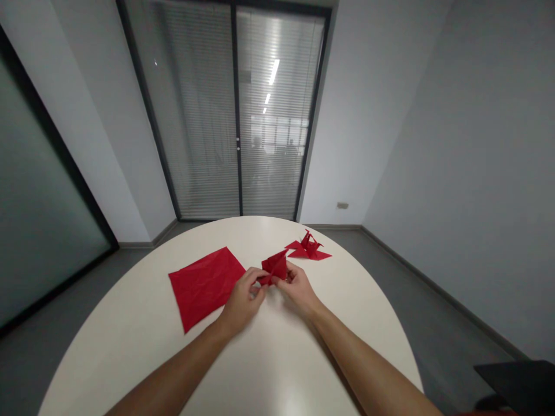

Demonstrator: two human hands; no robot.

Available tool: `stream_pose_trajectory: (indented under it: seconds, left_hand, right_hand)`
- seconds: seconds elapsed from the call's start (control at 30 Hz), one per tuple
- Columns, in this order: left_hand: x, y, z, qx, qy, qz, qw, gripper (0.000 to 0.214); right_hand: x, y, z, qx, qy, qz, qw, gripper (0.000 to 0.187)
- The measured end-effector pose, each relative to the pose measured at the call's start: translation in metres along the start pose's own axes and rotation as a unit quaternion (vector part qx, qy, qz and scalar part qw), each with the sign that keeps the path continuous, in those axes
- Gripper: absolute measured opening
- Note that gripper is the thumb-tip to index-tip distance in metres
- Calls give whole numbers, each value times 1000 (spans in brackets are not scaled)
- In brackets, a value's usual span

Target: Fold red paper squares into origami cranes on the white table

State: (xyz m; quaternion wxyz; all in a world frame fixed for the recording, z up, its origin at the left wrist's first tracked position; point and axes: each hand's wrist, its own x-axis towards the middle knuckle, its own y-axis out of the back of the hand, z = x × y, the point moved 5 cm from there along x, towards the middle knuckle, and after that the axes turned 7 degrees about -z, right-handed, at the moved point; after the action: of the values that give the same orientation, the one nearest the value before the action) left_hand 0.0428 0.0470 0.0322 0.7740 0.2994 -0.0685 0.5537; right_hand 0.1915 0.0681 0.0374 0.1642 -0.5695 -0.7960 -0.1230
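Observation:
Between my two hands is a piece of folded red paper (274, 266), partly covered by the fingers. My left hand (243, 297) pinches its left side, thumb and fingers closed on the lower edge. On the other side, my right hand (300, 287) grips the paper with the thumb in front and fingers behind. Just beyond the right hand sits a folded red paper crane (309, 248) with its wings spread. To the left lies a creased, flat sheet of red paper (206, 285), its right edge close to my left hand.
Everything rests on a round white table (277, 364) with a curved edge. A dark object, perhaps a chair (520, 381), shows at the lower right. Glass doors (273, 173) with blinds stand beyond the table, and a wall (477, 173) rises at the right.

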Motion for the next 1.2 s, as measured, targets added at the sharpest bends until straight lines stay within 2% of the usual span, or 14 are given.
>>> stream_pose_trajectory:
  seconds: [0.1, 0.2, 0.3, 0.43, 0.63, 0.8, 1.0, 1.1, 1.2]
  left_hand:
    - [-3, 2, 9, 103, -65, -16, 992, 40]
    - [-6, 3, 15, 187, -102, -21, 977, 46]
    - [-7, 2, 17, 256, -102, -24, 961, 53]
    - [-7, 1, 14, 302, -86, -26, 949, 54]
    - [-6, 12, 12, 226, -34, 59, 972, 38]
    - [-5, 18, 7, 137, 27, 115, 984, 33]
    - [-3, 16, 1, 109, 35, 97, 989, 22]
    - [-4, 16, -2, 92, 41, 105, 989, 20]
    - [-4, 13, -8, 37, 63, 106, 992, 28]
  right_hand:
    - [0, 0, 2, 57, 5, 13, 998, 16]
    - [-2, -2, 6, 157, -26, 29, 987, 24]
    - [-3, -9, 2, 206, -30, 4, 978, 33]
    - [-4, -14, -2, 167, -13, -23, 986, 46]
    - [-3, -15, 6, 166, -34, -38, 985, 46]
    - [-3, -17, 0, 137, -47, -48, 988, 39]
    - [-3, -15, -8, 48, -63, -21, 997, 38]
    - [-4, -16, -7, 53, -53, -3, 997, 40]
    - [-4, -17, -4, 69, -37, 21, 997, 38]
